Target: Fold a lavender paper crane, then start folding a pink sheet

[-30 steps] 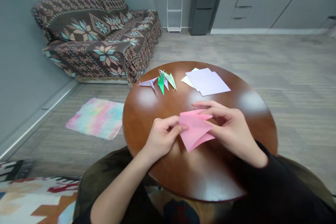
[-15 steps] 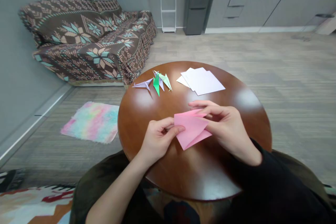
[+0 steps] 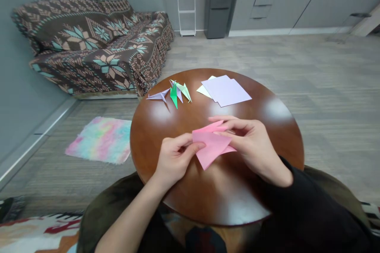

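A partly folded sheet of pink origami paper (image 3: pixel 209 146) is held up over the round brown table (image 3: pixel 154 126). My left hand (image 3: pixel 175 156) pinches its left edge, thumb on the front face and the fingers behind. At the upper right, my right hand (image 3: pixel 252 142) grips a raised flap between thumb and fingers, some of them hidden behind the paper. The layers stand apart on the right side, where a second flap shows underneath.
Several folded paper cranes (image 3: pixel 174 94), purple, green and pale green, lie at the table's back left. A stack of lilac and pale paper sheets (image 3: pixel 227 91) sits at the back right. Beyond are a covered sofa (image 3: pixel 103 47) and a fluffy rug (image 3: pixel 101 140).
The front pink flap has been drawn over further and looks narrower, with its layers shifted at the right. Both hands keep their grip. The whole view has shifted slightly.
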A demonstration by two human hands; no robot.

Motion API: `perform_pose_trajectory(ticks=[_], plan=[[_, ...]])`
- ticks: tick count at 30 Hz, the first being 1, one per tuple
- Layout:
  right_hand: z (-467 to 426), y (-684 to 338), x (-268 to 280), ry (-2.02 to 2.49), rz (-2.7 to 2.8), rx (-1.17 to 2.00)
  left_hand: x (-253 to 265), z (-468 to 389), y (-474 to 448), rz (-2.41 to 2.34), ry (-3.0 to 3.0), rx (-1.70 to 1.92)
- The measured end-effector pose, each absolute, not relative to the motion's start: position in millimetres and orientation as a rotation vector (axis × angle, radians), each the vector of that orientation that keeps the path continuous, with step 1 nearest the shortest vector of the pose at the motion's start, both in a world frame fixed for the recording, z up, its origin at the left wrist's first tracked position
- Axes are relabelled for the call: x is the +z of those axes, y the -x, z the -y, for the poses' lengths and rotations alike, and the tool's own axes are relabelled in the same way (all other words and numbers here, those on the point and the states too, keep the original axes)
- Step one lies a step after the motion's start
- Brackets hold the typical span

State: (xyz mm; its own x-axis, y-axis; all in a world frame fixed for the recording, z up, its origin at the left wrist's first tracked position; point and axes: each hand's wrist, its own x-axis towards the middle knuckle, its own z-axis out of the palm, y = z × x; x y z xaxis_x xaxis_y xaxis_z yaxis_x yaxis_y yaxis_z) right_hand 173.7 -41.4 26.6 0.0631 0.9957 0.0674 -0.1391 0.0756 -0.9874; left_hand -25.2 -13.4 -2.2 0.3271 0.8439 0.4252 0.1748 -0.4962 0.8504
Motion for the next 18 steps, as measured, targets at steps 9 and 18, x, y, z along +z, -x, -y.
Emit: perform_pose_trajectory(ticks=[9,18], plan=[[41.2,-172.7,25.8,1.089,1.158,1.083,0.0,15.9,25.1,-0.947,-1.871,1.159],[41.9,-169.0,23.4,1.071,1.135,0.993,1.7,19.4,21.4,-0.828,-1.553,1.095]])
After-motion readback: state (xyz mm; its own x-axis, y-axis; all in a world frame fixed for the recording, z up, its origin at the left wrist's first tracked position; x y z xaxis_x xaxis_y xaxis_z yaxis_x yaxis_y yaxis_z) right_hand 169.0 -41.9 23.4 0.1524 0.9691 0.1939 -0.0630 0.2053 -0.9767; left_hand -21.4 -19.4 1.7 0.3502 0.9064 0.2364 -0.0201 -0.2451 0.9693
